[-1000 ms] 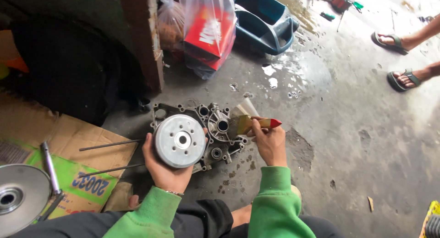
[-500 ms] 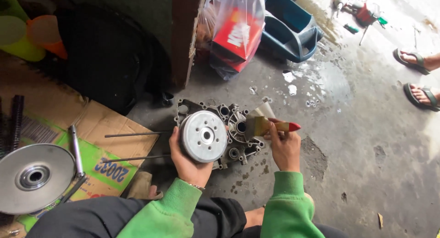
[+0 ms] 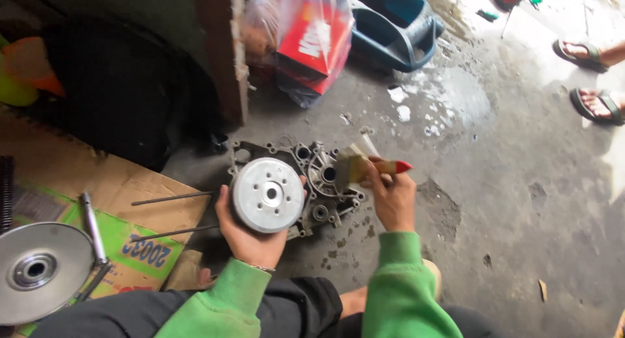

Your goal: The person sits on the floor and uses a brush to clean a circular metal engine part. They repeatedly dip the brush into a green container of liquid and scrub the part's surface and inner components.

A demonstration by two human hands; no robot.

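- Green sleeves frame the foreground as a person crouches over engine parts on a stained concrete floor (image 3: pixel 521 201).
- The left hand (image 3: pixel 250 237) is wrapped around the lower rim of a round metal clutch drum (image 3: pixel 268 195), fingers curled under its edge, steadying it against the engine crankcase cover (image 3: pixel 319 182) lying flat on the floor.
- The right hand (image 3: pixel 390 198) is closed on the red-tipped wooden handle of a paintbrush (image 3: pixel 364 167), its bristles on the cover's ribbed inside.
- The drum looks like rigid, heavy metal, possibly oily; the rim appears to be the surest hold. The cast cover seems stiff and weighty, best lifted by its outer edges.
- At left, flattened cardboard (image 3: pixel 117 188) carries a large pulley disc (image 3: pixel 39 270) and a metal wrench (image 3: pixel 91 227).
- Beyond, a plastic bag holding a red box (image 3: pixel 312 39) leans by a blue bin (image 3: pixel 390 29).
- Far right, another person's sandalled feet (image 3: pixel 589 78) stand on the wet floor.
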